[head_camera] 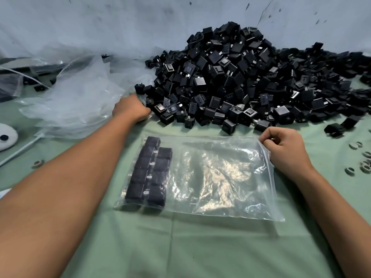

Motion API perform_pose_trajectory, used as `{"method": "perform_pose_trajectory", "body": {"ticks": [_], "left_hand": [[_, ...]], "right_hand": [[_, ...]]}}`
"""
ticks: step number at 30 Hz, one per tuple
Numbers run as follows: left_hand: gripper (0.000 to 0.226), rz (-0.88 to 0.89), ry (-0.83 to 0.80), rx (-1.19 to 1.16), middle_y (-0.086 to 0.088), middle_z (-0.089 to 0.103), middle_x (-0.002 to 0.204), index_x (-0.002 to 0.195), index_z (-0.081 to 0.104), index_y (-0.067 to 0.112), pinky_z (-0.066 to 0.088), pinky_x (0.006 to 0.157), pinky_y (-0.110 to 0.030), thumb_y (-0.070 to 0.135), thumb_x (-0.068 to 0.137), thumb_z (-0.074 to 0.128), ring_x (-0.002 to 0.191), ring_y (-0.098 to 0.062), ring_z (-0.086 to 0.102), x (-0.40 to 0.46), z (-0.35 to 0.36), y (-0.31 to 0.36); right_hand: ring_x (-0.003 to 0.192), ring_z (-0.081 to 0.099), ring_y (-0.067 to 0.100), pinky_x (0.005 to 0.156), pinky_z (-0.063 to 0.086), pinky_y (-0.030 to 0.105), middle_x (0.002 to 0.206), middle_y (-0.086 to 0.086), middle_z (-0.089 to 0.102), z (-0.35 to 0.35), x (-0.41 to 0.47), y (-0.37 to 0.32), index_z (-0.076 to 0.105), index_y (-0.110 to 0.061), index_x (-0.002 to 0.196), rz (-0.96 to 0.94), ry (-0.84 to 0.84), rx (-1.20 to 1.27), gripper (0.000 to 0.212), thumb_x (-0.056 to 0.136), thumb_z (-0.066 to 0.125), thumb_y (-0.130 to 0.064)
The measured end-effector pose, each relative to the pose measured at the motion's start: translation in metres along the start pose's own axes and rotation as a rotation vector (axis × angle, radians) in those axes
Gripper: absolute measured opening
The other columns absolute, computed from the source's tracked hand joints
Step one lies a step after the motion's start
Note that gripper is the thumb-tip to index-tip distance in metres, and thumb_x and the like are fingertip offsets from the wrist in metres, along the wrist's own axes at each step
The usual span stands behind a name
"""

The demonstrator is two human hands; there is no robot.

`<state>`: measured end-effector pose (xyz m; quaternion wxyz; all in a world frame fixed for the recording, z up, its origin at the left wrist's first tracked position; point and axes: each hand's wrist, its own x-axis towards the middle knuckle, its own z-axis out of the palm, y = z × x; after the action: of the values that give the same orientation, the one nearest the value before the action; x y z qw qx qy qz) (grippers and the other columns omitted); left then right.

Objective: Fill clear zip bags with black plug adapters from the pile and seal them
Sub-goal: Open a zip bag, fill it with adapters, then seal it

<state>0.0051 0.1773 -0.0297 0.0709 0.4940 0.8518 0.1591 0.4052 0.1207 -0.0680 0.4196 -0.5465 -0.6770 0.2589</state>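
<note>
A clear zip bag [216, 177] lies flat on the green cloth in front of me. Several black plug adapters [149, 173] sit in two rows at its left end. My right hand [285, 151] pinches the bag's right edge at the far corner, by the zip opening. A big pile of black plug adapters [241, 77] rises behind the bag. My left hand [130, 109] reaches to the pile's left front edge, fingers curled down among the adapters; whether it holds one is hidden.
A heap of empty clear bags [80, 97] lies at the left. A white round object with a black spot [6, 137] sits at the far left edge. Small rings [359, 157] are scattered at the right. A pale wall stands behind the pile.
</note>
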Motion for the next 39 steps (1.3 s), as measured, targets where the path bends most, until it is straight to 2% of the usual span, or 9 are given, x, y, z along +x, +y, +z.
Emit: {"method": "perform_pose_trajectory", "body": {"ticks": [4,12,18,21,26,29,33,36,39], "left_hand": [[0.028,0.065,0.171,-0.048,-0.018,0.065,0.11,0.112,0.057,0.015,0.047,0.076,-0.04,0.031,0.089,0.061,0.101,-0.041,0.06,-0.01,0.006,0.005],[0.015,0.099,0.231,-0.253,0.003,0.063,0.084,0.092,0.061,0.019,0.033,0.06,-0.031,0.034,0.087,0.06,0.072,-0.019,0.052,-0.045,0.004,0.045],[0.012,0.259,0.053,-0.593,0.008,0.066,0.074,0.086,0.064,0.024,0.044,0.061,-0.028,0.034,0.091,0.059,0.062,-0.01,0.06,-0.094,0.025,0.105],[0.017,0.342,-0.054,-0.766,0.001,0.07,0.081,0.099,0.061,0.021,0.055,0.049,-0.031,0.037,0.094,0.065,0.054,-0.012,0.066,-0.12,0.037,0.132],[0.032,0.323,-0.114,-0.992,-0.011,0.071,0.085,0.091,0.059,0.018,0.059,0.049,-0.035,0.042,0.087,0.08,0.069,-0.024,0.074,-0.157,0.057,0.163],[0.039,0.311,-0.057,-1.0,-0.005,0.072,0.078,0.085,0.06,0.014,0.062,0.064,-0.044,0.048,0.085,0.079,0.07,-0.023,0.073,-0.171,0.058,0.171],[0.044,0.337,-0.099,-1.014,-0.004,0.071,0.074,0.083,0.061,0.012,0.062,0.068,-0.049,0.052,0.084,0.08,0.07,-0.024,0.072,-0.185,0.054,0.172],[0.044,0.358,0.035,-0.83,0.006,0.068,0.078,0.087,0.056,0.022,0.058,0.072,-0.043,0.064,0.089,0.066,0.073,-0.015,0.067,-0.198,0.053,0.167],[0.048,0.427,0.157,-0.601,0.009,0.059,0.077,0.082,0.047,0.026,0.049,0.064,-0.038,0.072,0.084,0.061,0.071,-0.013,0.057,-0.209,0.054,0.158]], "right_hand": [[0.049,0.049,0.003,0.05,0.036,0.012,0.062,-0.007,0.062,0.002,0.002,-0.001,0.071,-0.011,0.073,-0.068,-0.003,-0.132,0.027,0.085,0.06,0.01],[0.048,0.047,0.003,0.047,0.035,0.012,0.061,-0.004,0.061,0.001,0.0,-0.003,0.07,-0.012,0.072,-0.031,-0.006,-0.112,0.028,0.083,0.056,0.01],[0.046,0.047,0.002,0.047,0.034,0.01,0.061,-0.004,0.061,0.0,-0.001,-0.004,0.07,-0.012,0.072,-0.012,-0.017,-0.089,0.028,0.084,0.055,0.009],[0.045,0.045,0.005,0.046,0.037,0.016,0.07,0.0,0.067,0.0,-0.004,-0.007,0.07,-0.014,0.079,-0.056,0.054,0.003,0.029,0.086,0.054,0.009],[0.082,0.062,0.017,0.065,0.05,0.026,0.107,-0.002,0.067,-0.004,-0.007,-0.013,0.068,-0.018,0.12,-0.381,0.072,0.057,0.032,0.091,0.075,-0.007],[0.085,0.062,0.019,0.055,0.052,0.032,0.11,-0.011,0.065,-0.005,-0.007,-0.01,0.063,-0.029,0.132,-0.368,0.024,0.096,0.051,0.086,0.084,-0.021],[0.084,0.065,0.027,0.063,0.055,0.047,0.104,0.0,0.071,-0.005,-0.003,-0.009,0.066,-0.023,0.119,-0.359,0.026,0.228,0.036,0.087,0.082,-0.02],[0.084,0.066,0.029,0.069,0.056,0.041,0.099,-0.001,0.072,-0.005,-0.003,-0.007,0.065,-0.02,0.112,-0.295,0.019,0.299,0.031,0.087,0.08,-0.01],[0.08,0.066,0.025,0.056,0.055,0.034,0.092,0.002,0.07,-0.007,-0.003,-0.007,0.059,-0.015,0.104,-0.104,0.06,0.452,0.028,0.083,0.077,-0.008]]}}
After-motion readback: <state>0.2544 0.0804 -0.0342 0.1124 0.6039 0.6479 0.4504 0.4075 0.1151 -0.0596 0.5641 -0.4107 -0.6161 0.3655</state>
